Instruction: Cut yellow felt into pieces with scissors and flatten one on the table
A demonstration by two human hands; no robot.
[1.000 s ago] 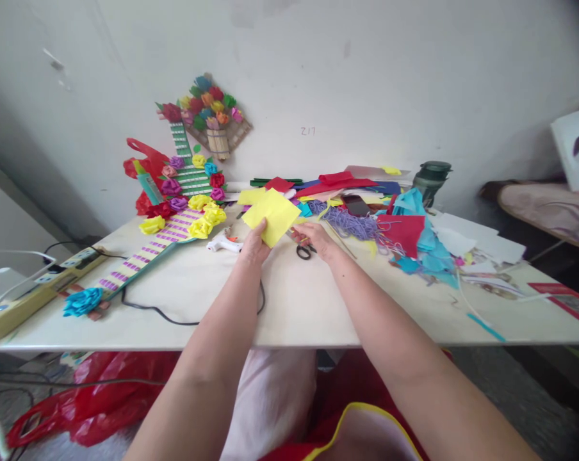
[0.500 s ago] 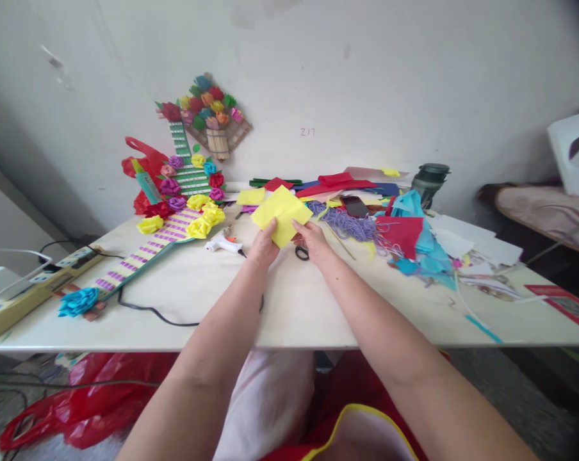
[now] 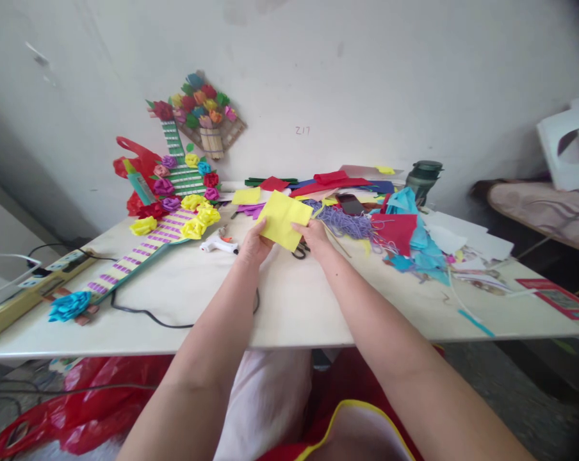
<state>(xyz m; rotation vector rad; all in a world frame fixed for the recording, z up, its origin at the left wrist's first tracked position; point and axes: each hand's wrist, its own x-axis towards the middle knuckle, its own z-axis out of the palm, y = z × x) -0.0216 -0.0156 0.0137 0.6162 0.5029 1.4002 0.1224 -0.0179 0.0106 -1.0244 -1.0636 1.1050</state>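
Observation:
A square sheet of yellow crepe paper (image 3: 284, 219) is held up above the table by both hands, slightly tilted, with a faint crease across it. My left hand (image 3: 256, 243) pinches its left edge, thumb on top. On the right edge, my right hand (image 3: 314, 235) grips it with the thumb over the front and the other fingers behind. Black-handled scissors (image 3: 299, 253) lie partly hidden under the right hand. Left of my left hand rests a white glue gun (image 3: 218, 243) with its black cord.
A decorated guitar-shaped craft (image 3: 145, 250) with paper flowers leans at the left, near a power strip (image 3: 11, 307). Coloured paper sheets (image 3: 337, 182), purple shreds (image 3: 344, 222), a phone (image 3: 351, 203), blue scraps (image 3: 426, 253) and a dark green bottle (image 3: 423, 180) line the back and right.
The yellow paper has turned from a diamond pose to a squarer one. My left hand has shifted from its lower corner to its left edge.

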